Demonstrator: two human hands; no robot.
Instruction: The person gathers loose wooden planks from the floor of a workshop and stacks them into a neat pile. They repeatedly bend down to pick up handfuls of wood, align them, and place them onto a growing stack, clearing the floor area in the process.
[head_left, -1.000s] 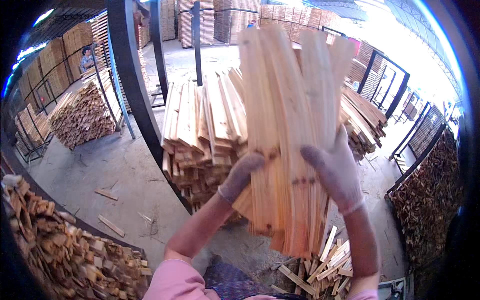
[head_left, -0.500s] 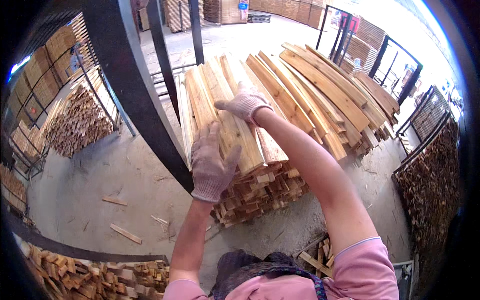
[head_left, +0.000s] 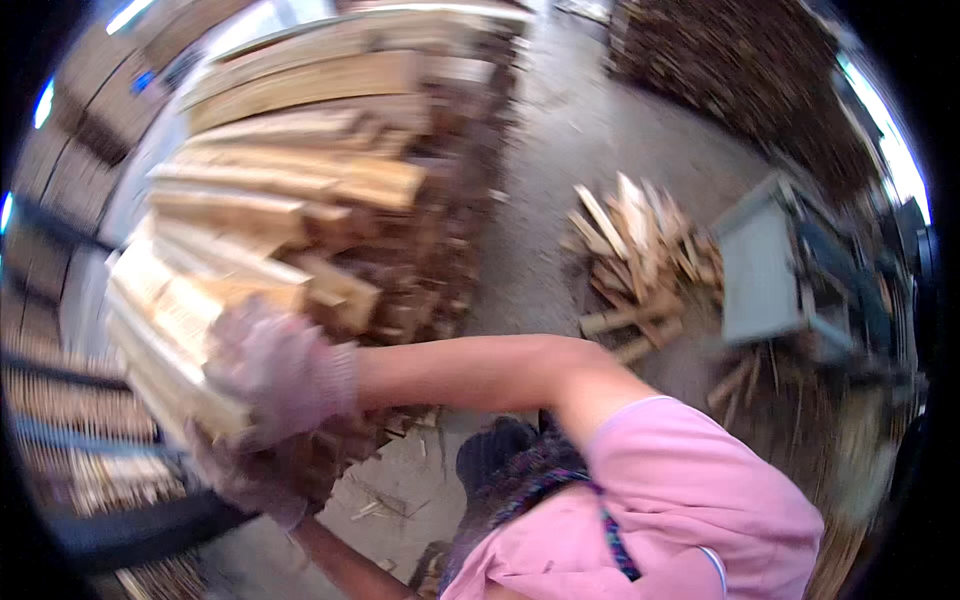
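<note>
Long pale wooden boards (head_left: 150, 285) lie side by side on top of a tall timber stack (head_left: 440, 240) at the left. My right hand (head_left: 280, 375), in a pale knit glove, is on the near boards close to their cut ends. Lower down, my gloved left hand (head_left: 245, 480) is at the near corner of the same stack, partly behind the right hand. Motion smears the fingers of both hands, so whether they grip a board does not show.
Loose wood offcuts (head_left: 640, 240) are heaped on the concrete floor (head_left: 540, 200) to the right. Beyond them stands a grey-green metal frame (head_left: 762, 265) with a flat panel. A dark wood stack (head_left: 720, 70) is at the far right, and a black post (head_left: 150, 535) is near my left hand.
The view has swung to the right, so the stack now sits at the left. Both hands, earlier spread flat on the boards, are now near the boards' close ends.
</note>
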